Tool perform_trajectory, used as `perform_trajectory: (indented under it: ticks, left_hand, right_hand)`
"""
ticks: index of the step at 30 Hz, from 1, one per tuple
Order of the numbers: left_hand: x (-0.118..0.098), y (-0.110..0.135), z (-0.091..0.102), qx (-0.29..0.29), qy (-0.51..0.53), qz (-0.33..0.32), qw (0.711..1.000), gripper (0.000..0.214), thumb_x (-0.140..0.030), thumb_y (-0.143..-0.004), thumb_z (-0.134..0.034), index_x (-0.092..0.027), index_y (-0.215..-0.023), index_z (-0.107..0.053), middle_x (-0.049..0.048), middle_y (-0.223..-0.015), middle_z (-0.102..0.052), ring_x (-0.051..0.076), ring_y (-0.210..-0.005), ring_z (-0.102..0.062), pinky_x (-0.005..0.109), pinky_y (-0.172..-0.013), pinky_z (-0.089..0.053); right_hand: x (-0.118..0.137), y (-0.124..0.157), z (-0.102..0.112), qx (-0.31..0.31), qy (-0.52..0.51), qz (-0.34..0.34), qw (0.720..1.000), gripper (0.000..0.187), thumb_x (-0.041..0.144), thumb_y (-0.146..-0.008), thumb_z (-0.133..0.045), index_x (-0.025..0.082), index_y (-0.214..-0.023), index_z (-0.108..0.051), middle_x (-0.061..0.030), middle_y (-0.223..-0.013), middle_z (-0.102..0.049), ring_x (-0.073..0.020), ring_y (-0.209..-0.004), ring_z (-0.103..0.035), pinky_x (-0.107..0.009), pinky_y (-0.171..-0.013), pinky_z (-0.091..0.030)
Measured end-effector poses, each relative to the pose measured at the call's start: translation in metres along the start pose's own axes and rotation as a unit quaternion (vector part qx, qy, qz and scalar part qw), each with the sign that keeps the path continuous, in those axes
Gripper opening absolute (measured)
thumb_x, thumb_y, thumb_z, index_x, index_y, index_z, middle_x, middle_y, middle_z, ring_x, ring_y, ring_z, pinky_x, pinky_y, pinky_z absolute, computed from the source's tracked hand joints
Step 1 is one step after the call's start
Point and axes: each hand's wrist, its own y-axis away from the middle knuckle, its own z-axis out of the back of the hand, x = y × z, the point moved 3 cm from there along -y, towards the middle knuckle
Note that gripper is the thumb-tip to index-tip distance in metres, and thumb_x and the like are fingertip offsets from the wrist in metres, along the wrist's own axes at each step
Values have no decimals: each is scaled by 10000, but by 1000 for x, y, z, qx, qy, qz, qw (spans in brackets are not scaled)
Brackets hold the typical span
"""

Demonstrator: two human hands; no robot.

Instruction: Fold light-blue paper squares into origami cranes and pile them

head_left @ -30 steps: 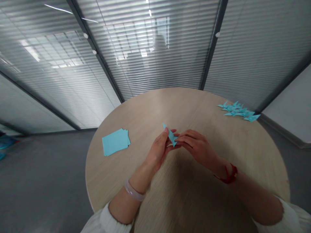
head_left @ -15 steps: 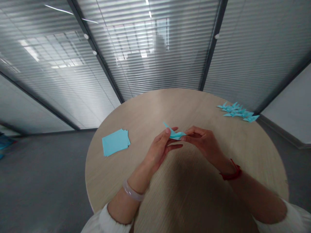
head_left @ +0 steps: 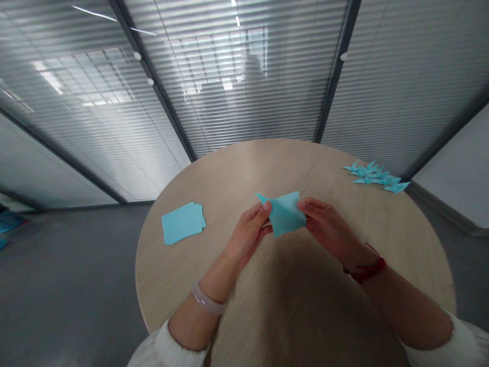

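A light-blue piece of folded paper [head_left: 287, 213] is held up over the middle of the table, between both hands. It shows a broad, fairly flat face, and a thin pointed tip sticks out at its upper left. My left hand [head_left: 252, 228] pinches its left side, thumb on the front near the pointed tip. On the right edge, my right hand [head_left: 327, 223] grips the paper with the thumb in front and the fingers behind. The fingers behind the paper are partly hidden.
A stack of light-blue paper sheets [head_left: 182, 223] lies on the left of the round wooden table [head_left: 244, 163]. Several folded blue paper cranes [head_left: 376, 176] sit grouped near the far right edge. Windows with blinds [head_left: 252, 112] stand just beyond the table.
The paper was narrow and bunched between the fingers; now it is spread wide with a flat face showing. My right hand has shifted slightly right, its hold now on the paper's right edge.
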Motion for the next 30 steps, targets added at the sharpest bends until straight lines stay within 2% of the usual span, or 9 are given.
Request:
perform_trajectory:
  ticks: [5,10,17,22,27,30]
  left_hand:
    - [1,0,0,-14,-8,10,1000,271,-444,-794,-627,-186,-866,-663,68,-917,-696,194,-848,-641,298,-763,-493]
    - [5,-1,5,-48,19,19,999,194,-367,-781,-646,-181,-833,-658,47,-849,-696,183,-780,-639,300,-737,-486]
    - [5,-2,3,-24,24,11,999,271,-374,-774,-664,-152,-930,-674,87,-915,-712,214,-857,-654,326,-790,-486]
    - [2,-1,0,-2,0,-5,1000,336,-419,-778,-660,-149,-978,-680,89,-884,-718,223,-829,-659,336,-771,-495]
    - [0,-2,1,-4,-32,-27,999,333,-442,-776,-654,-172,-967,-690,77,-895,-713,203,-794,-652,330,-764,-488]
    - [-2,-4,4,-24,-77,-50,995,298,-431,-763,-669,-176,-912,-706,53,-837,-710,188,-749,-640,324,-760,-478]
  right_hand:
    - [0,0,1,-30,20,-6,999,231,440,-767,-649,209,-772,-650,-12,-746,-665,-163,-679,-594,-308,-668,-496]
    - [0,0,3,-61,6,-16,998,216,427,-750,-677,211,-747,-663,11,-705,-647,-137,-627,-570,-260,-595,-480]
    - [0,-1,4,-85,15,-7,996,237,433,-711,-712,203,-759,-678,-10,-734,-672,-147,-639,-588,-267,-595,-491]
    - [1,-2,6,-103,33,-3,994,218,425,-712,-706,211,-738,-670,5,-697,-637,-130,-597,-554,-253,-546,-456]
    - [3,-3,9,-143,38,7,989,213,390,-673,-738,206,-762,-679,3,-727,-615,-123,-630,-536,-248,-570,-450]
    - [5,-3,12,-173,99,31,979,211,385,-673,-734,194,-745,-682,14,-682,-589,-106,-592,-499,-230,-528,-408]
